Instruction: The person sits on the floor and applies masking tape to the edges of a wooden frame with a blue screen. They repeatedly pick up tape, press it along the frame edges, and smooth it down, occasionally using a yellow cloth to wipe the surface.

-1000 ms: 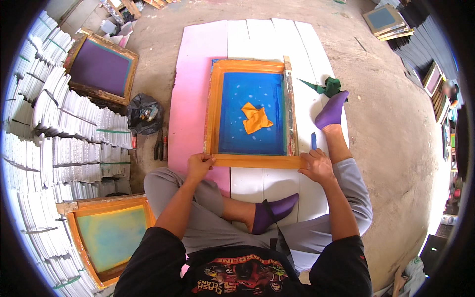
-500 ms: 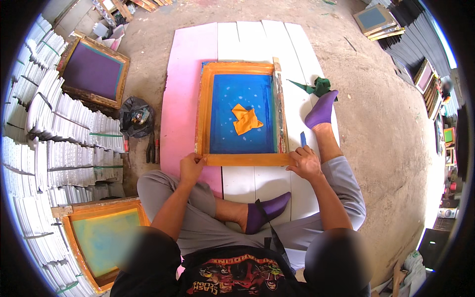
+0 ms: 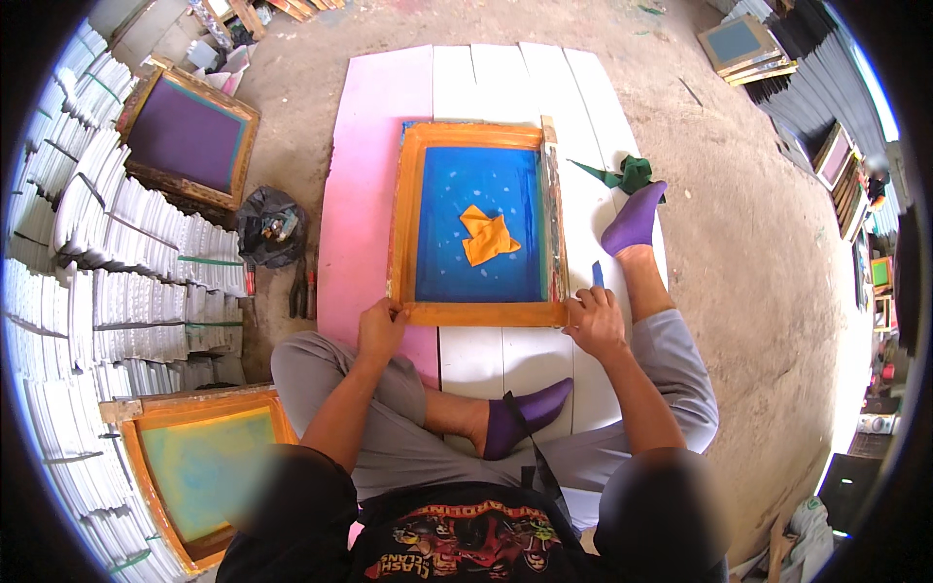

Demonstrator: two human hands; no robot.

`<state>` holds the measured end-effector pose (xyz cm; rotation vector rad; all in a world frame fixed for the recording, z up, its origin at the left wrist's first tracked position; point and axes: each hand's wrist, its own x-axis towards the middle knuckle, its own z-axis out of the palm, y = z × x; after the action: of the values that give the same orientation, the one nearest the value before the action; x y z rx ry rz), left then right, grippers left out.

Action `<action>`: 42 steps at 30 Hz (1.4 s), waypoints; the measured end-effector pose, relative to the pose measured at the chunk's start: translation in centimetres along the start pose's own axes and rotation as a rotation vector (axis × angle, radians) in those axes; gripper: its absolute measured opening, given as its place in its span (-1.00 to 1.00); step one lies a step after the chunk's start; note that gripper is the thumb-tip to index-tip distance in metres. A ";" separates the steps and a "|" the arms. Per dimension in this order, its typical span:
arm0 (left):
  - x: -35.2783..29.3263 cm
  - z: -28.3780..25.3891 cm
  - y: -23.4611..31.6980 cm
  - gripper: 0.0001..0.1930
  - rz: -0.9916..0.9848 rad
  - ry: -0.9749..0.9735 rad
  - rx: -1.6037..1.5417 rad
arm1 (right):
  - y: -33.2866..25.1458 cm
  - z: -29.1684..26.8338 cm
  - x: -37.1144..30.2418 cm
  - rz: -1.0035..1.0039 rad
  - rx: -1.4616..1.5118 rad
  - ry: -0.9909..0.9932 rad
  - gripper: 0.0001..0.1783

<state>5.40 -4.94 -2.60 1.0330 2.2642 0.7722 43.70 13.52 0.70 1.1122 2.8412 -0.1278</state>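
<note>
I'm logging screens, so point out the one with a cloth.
The blue screen, with the left hand and right hand at its near corners: an orange cloth lies on it. The purple screen, yellow-green screen and grey screen show none.

pink-and-white panelled board here; wood-framed blue screen flat on it; green cloth kinda bunched near the right edge

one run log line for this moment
left hand: wooden frame, near-left corner; right hand: near-right corner; blue strip: by right hand, grip unclear; orange cloth: on blue screen
</note>
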 end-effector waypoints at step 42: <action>0.7 -0.5 0.1 -0.75 -0.079 0.003 -0.107 | 5.3 -1.2 6.4 0.324 0.043 0.283 -0.79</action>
<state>4.71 -4.46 -2.32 0.8890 2.2260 0.8518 42.51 21.83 0.93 1.7046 2.8482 -0.0078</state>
